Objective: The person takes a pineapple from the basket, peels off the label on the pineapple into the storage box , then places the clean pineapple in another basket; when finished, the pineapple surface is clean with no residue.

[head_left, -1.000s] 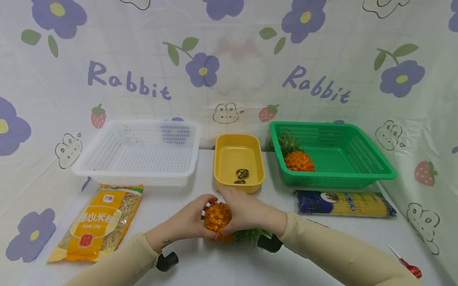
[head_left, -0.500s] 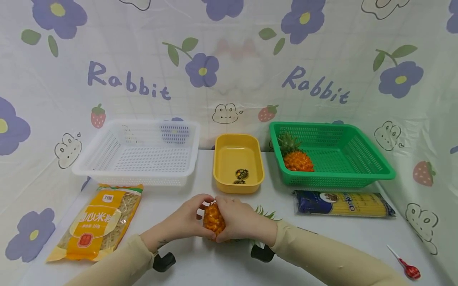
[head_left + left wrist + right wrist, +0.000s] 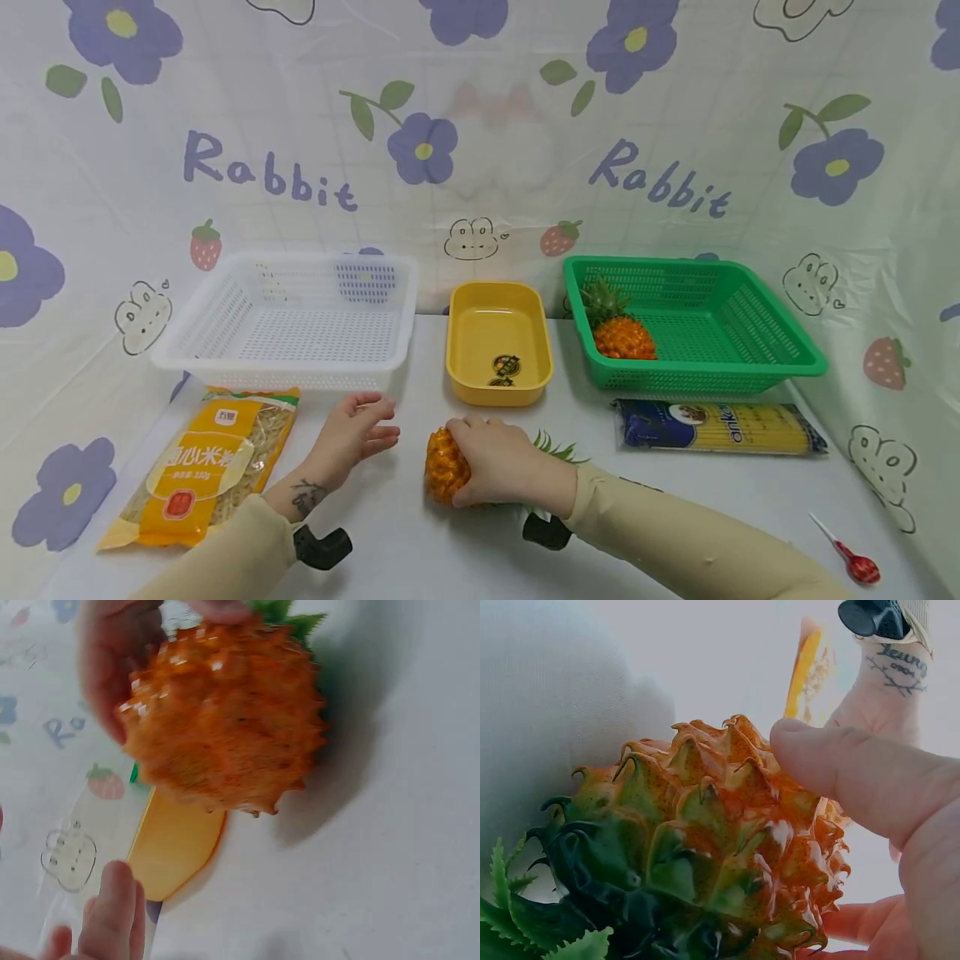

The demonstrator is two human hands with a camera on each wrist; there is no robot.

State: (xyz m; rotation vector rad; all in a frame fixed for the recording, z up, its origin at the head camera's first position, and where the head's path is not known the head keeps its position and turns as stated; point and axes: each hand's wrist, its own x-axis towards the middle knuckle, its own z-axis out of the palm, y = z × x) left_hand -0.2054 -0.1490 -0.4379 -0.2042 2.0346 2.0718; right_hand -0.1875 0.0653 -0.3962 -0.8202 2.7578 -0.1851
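Note:
An orange pineapple (image 3: 446, 468) with green leaves lies on its side near the middle of the white table, its crown pointing right. My right hand (image 3: 504, 462) grips it from above, thumb on the near side and fingers over the far side. The right wrist view shows the pineapple (image 3: 697, 840) up close, with the thumb (image 3: 840, 769) along its spiny skin. To the left, apart from the fruit, my left hand (image 3: 349, 442) holds nothing, its fingers loosely extended. In the left wrist view the pineapple's (image 3: 225, 720) blunt end faces the camera.
Behind stand a white basket (image 3: 277, 364), a yellow tub (image 3: 498, 396) and a green basket (image 3: 720, 367) with a second pineapple (image 3: 625, 337). A noodle bag (image 3: 202, 471) lies left; a spaghetti pack (image 3: 723, 427) and a red lollipop (image 3: 862, 569) lie right.
My left hand has let go of the pineapple and moved left. The pineapple has shifted slightly left under my right hand, which keeps its grip.

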